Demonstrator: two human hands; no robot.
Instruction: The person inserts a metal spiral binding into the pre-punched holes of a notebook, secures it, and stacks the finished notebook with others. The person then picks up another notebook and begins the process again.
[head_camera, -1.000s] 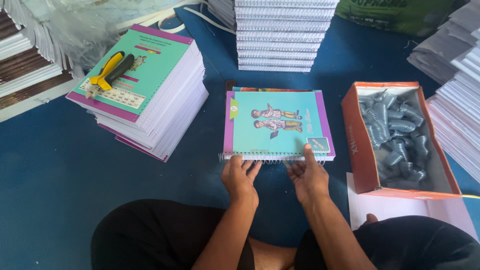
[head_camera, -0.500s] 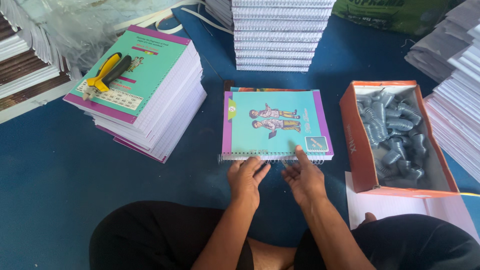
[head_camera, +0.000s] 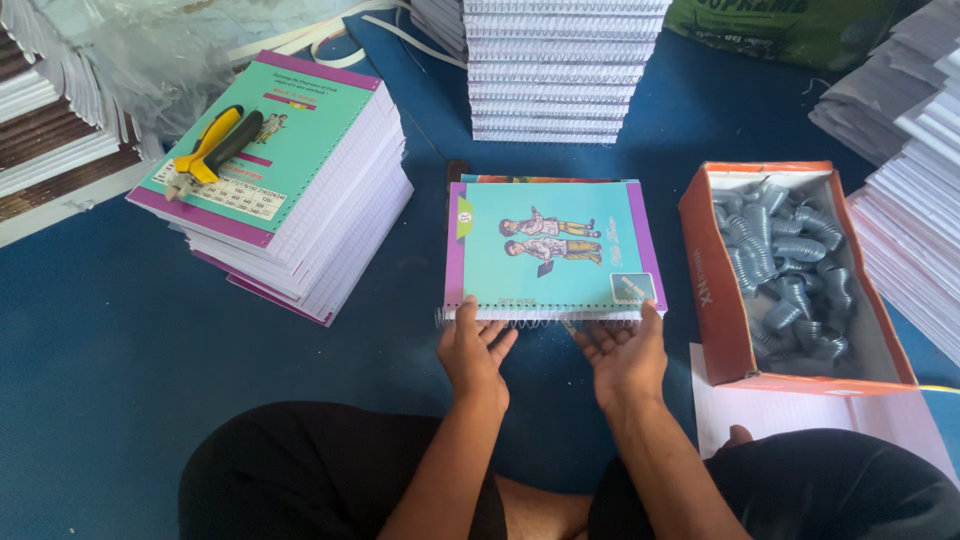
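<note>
Notebook (teal cover, purple edges) | left hand, right hand open, fingertips touching wire spine | orange box right

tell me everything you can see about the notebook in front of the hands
The notebook lies flat and closed on the blue floor. Its cover is teal with a purple band on each side and a drawing of two children. A wire coil runs along its near edge. The left hand and right hand touch that edge, fingers spread, gripping nothing.
</note>
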